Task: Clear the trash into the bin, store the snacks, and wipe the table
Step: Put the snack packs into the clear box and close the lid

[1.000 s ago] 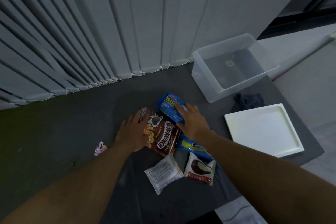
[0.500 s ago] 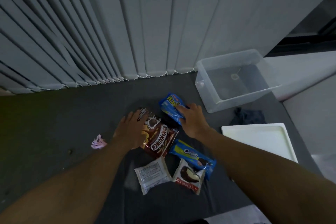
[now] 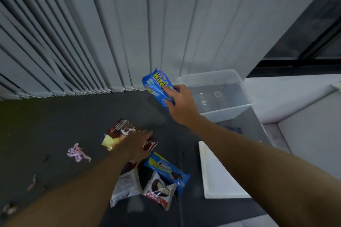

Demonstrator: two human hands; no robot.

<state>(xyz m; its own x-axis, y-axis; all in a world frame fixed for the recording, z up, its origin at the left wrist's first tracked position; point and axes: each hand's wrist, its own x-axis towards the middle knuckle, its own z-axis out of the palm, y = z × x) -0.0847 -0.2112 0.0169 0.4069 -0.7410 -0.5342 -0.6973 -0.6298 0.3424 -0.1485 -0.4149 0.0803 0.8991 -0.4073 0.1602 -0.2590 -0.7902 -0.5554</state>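
Observation:
My right hand [image 3: 180, 104] grips a blue snack packet [image 3: 156, 84] and holds it in the air just left of the clear plastic box [image 3: 239, 81]. My left hand [image 3: 137, 143] rests on the brown chocolate snack bag [image 3: 118, 132] on the dark table [image 3: 55, 125]; whether its fingers grip the bag is not visible. Near the front lie a blue cream-biscuit packet [image 3: 167, 169], a white packet [image 3: 125, 187] and a white-and-red cake packet [image 3: 159, 190]. Pink paper scraps [image 3: 77, 153] lie to the left.
A white lid or tray [image 3: 217, 177] lies at the right of the table, with a dark cloth [image 3: 234, 129] partly hidden behind my right arm. Vertical blinds [image 3: 110, 33] hang behind the table. More small scraps [image 3: 31, 184] sit near the left front.
My right hand has lifted the blue snack packet off the table and carried it up toward the clear box. My left hand stays on the brown bag.

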